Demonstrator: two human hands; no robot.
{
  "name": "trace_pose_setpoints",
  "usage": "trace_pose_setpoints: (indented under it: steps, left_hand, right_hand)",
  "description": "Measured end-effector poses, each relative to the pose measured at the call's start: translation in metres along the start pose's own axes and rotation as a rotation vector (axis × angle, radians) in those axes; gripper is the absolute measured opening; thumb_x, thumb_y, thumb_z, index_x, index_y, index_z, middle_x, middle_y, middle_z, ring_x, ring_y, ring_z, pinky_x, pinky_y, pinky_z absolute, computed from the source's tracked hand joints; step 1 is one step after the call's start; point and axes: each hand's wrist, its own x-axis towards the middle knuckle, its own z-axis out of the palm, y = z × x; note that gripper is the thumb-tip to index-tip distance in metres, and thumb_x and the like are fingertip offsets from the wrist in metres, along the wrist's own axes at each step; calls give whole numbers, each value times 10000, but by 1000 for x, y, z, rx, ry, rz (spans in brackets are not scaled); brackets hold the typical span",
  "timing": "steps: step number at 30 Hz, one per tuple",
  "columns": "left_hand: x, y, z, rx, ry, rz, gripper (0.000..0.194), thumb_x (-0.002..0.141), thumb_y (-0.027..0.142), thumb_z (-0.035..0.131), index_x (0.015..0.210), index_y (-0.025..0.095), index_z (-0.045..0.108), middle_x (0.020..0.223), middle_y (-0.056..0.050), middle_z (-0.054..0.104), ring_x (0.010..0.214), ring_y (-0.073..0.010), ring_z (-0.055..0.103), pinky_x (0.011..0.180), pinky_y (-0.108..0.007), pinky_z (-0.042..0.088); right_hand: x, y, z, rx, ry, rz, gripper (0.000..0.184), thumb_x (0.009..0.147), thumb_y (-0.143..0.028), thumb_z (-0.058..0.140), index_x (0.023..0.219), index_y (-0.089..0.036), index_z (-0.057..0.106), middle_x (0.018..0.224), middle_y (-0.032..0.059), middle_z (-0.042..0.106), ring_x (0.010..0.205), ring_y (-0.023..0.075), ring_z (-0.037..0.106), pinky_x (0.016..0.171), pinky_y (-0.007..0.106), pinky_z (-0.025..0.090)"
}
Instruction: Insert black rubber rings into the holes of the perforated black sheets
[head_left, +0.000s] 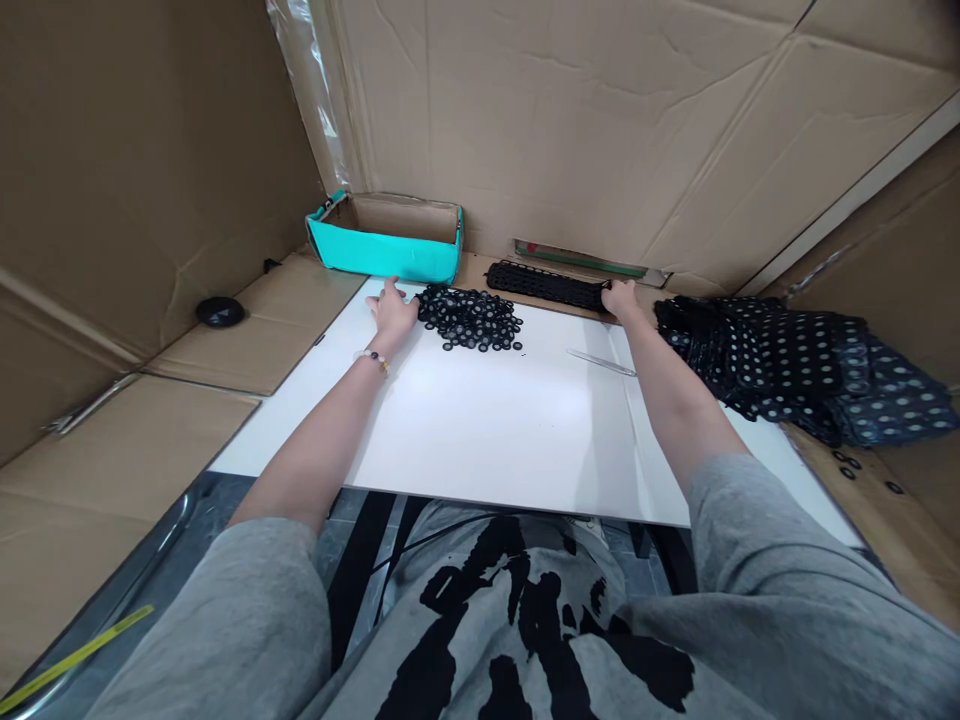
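On the white board lies a loose pile of small black rings (476, 318). My left hand (393, 312) is at the pile's left edge, fingers apart, with the fingertips close to the rings; whether it touches them I cannot tell. Behind the pile, a long black strip full of holes (544, 284) lies along the back edge. My right hand (621, 298) has its fingers closed on the strip's right end. A thin, pale, pointed tool (600, 361), perhaps tweezers, rests on the board below the right hand.
A turquoise-fronted cardboard box (386, 250) stands at the back left. Black perforated sheets (757, 345) are heaped on the right, with several stray rings (847, 472) near them. A black round object (220, 312) sits at left. Cardboard walls (570, 130) enclose the white board (480, 430).
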Motion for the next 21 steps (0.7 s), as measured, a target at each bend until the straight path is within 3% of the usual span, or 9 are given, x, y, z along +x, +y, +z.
trace_pose_setpoints:
  steps: [4,8,13,16,19,21]
  left_hand:
    - [0,0,0,23,-15,6,745,769,204,632,1499,175,485,1287,-159,678,1325,-440,404,1129,-586,317]
    - [0,-1,0,26,-18,10,741,772,211,634,1498,189,487,1287,-156,675,1331,-440,396,1122,-584,323]
    - [1,-3,2,29,-25,20,748,765,223,635,1498,199,486,1289,-150,674,1331,-436,390,1112,-572,327]
    - [1,-4,2,33,-27,27,755,762,230,634,1501,194,482,1291,-148,674,1329,-438,386,1114,-570,316]
    - [0,-2,1,40,-25,18,760,764,232,629,1506,196,473,1289,-142,673,1322,-430,390,1118,-555,310]
    - [-1,0,0,47,-29,7,761,770,231,627,1513,191,464,1298,-144,670,1322,-428,391,1119,-551,310]
  right_hand:
    - [7,2,7,118,8,177,456,921,-153,482,1324,-33,659,1293,295,663,1174,313,639,1026,397,499]
    - [11,7,9,210,15,224,427,925,-148,481,1301,-96,677,1289,257,689,1239,318,611,1050,409,488]
    - [1,-12,4,137,128,271,649,900,-95,483,1546,-106,421,1543,282,479,1378,350,492,1137,550,390]
    - [-4,-52,1,77,182,39,625,939,-108,437,1561,-159,416,1594,252,417,1399,361,441,1140,586,345]
    - [-3,-101,4,89,74,-310,466,988,-199,453,1434,-187,585,1532,221,485,1368,356,429,1107,549,385]
    - [-1,-130,9,97,-2,-450,371,998,-247,498,1315,-198,684,1455,191,557,1321,346,456,1098,518,405]
